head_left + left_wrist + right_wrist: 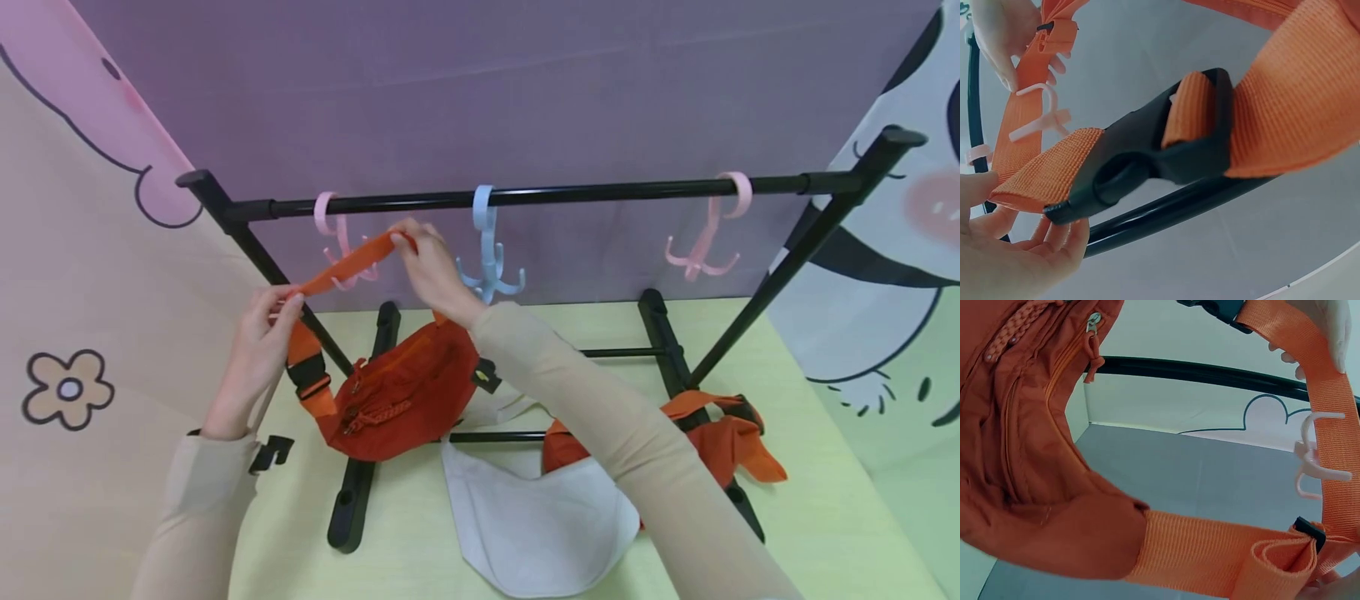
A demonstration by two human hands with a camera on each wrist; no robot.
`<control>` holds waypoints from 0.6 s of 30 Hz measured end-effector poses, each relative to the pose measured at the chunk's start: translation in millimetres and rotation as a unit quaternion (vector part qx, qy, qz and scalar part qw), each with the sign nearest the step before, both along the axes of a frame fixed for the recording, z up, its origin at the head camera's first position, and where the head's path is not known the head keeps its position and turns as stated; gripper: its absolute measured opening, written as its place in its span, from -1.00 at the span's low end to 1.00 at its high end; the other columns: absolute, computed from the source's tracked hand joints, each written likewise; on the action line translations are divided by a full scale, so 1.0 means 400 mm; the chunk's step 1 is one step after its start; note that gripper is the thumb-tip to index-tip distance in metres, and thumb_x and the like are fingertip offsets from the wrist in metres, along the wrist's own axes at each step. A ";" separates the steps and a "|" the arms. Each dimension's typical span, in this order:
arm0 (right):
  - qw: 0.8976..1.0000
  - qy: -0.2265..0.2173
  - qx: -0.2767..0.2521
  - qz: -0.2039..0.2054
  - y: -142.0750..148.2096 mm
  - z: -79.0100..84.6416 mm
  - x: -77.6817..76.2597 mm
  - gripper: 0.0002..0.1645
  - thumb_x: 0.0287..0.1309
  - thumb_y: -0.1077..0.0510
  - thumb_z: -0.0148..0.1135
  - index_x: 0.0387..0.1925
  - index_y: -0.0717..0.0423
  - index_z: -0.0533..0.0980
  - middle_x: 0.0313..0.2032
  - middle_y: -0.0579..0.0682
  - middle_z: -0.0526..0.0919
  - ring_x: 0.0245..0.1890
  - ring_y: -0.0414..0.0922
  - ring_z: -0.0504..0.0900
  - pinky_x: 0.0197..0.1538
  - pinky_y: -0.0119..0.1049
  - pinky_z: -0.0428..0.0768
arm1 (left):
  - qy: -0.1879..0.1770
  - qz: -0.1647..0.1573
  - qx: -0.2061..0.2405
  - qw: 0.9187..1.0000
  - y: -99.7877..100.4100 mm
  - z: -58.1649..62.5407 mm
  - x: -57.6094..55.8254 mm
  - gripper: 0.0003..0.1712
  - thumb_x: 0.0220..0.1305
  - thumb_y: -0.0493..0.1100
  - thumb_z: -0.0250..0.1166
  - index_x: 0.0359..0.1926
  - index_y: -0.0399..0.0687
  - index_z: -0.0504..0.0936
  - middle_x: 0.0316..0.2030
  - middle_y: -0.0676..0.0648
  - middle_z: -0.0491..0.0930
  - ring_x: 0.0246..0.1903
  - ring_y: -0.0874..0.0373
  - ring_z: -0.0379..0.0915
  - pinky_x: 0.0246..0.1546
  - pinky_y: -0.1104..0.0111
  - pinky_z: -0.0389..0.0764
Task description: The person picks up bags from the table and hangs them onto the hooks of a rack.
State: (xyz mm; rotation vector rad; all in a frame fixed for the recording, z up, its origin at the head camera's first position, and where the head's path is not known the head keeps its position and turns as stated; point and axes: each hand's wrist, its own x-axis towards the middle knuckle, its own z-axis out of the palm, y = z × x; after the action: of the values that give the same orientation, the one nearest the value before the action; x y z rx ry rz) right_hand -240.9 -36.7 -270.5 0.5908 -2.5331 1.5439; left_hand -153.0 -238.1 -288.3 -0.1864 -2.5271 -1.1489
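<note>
An orange-red waist bag [408, 392] hangs in the air at the left of a black rack, its strap [345, 268] stretched between both hands. My left hand [258, 346] pinches the strap just above its black buckle [1147, 147]. Farther right and higher, my right hand [433, 271] grips the strap near the rack's top bar, close to a folded-over strap end [1279, 556]. The taut stretch crosses in front of a pink four-armed hook [341, 237] on the bar. In the right wrist view, the hook's prongs [1329, 472] overlap the strap.
A blue hook [487, 250] and another pink hook [705, 233] hang along the top bar [600, 193]. Below lie a white cloth item [543, 521] and a second orange bag [731, 446] by the rack's right foot. Printed walls stand left and right.
</note>
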 end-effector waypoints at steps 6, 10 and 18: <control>1.000 0.001 0.011 0.012 0.005 -0.021 0.000 -0.66 0.29 0.02 -0.20 -0.07 0.07 0.41 -0.19 0.00 0.42 -0.27 -0.12 0.36 -0.21 -0.34 0.34 | -0.010 0.002 -0.003 1.000 -0.007 -0.012 -0.004 -0.57 0.35 -0.10 -0.11 0.00 -0.38 0.41 -0.14 -0.23 0.36 -0.29 0.28 0.24 -0.35 0.47 0.30; 1.000 0.004 0.012 0.015 0.010 -0.032 0.002 -0.67 0.29 0.02 -0.19 -0.07 0.06 0.42 -0.24 -0.01 0.43 -0.30 -0.13 0.34 -0.25 -0.36 0.32 | -0.006 0.003 0.002 1.000 -0.005 -0.017 -0.008 -0.57 0.35 -0.10 -0.10 -0.02 -0.40 0.41 -0.17 -0.22 0.36 -0.31 0.32 0.24 -0.37 0.50 0.30; 0.999 0.002 0.020 0.026 0.012 -0.052 0.005 -0.65 0.30 0.02 -0.18 -0.02 0.05 0.42 -0.28 0.01 0.44 -0.36 -0.13 0.33 -0.32 -0.39 0.28 | -0.015 0.004 0.005 1.000 -0.009 -0.028 -0.011 -0.58 0.35 -0.09 -0.10 -0.02 -0.38 0.41 -0.20 -0.15 0.36 -0.34 0.34 0.24 -0.44 0.54 0.29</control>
State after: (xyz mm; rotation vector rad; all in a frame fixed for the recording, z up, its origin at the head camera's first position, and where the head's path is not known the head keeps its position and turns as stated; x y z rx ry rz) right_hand -238.7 -31.8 -291.1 0.6697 -2.5709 1.5119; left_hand -157.3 -241.6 -299.5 -0.1561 -2.5456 -1.1696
